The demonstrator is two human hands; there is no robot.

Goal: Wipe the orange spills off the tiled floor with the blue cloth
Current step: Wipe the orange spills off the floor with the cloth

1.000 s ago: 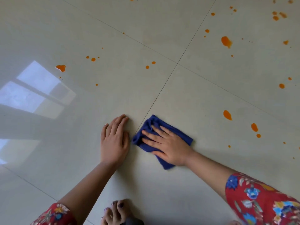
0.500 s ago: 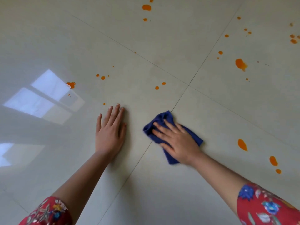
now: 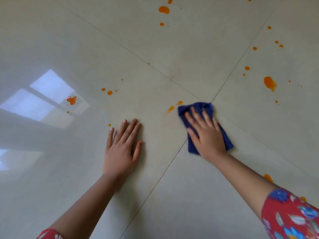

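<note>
My right hand (image 3: 206,135) lies flat with spread fingers on the folded blue cloth (image 3: 198,107), pressing it to the pale tiled floor (image 3: 172,40) where four tiles meet. Just left of the cloth is a smeared orange streak (image 3: 170,109) with a small drop (image 3: 179,102) above it. My left hand (image 3: 123,149) rests flat on the floor to the left, fingers straight. Orange spills dot the floor: a large blob (image 3: 269,83) at the right, one (image 3: 164,10) at the top, one (image 3: 71,100) at the left.
Small orange drops (image 3: 109,92) lie ahead of my left hand, and more scatter at the upper right (image 3: 255,48). Another spill (image 3: 268,177) shows beside my right forearm. A bright window reflection (image 3: 43,99) glares on the left tiles.
My right hand has slid the cloth forward to the tile junction, smearing one orange drop into a streak. My left hand stays planted on the floor. The view has shifted forward.
</note>
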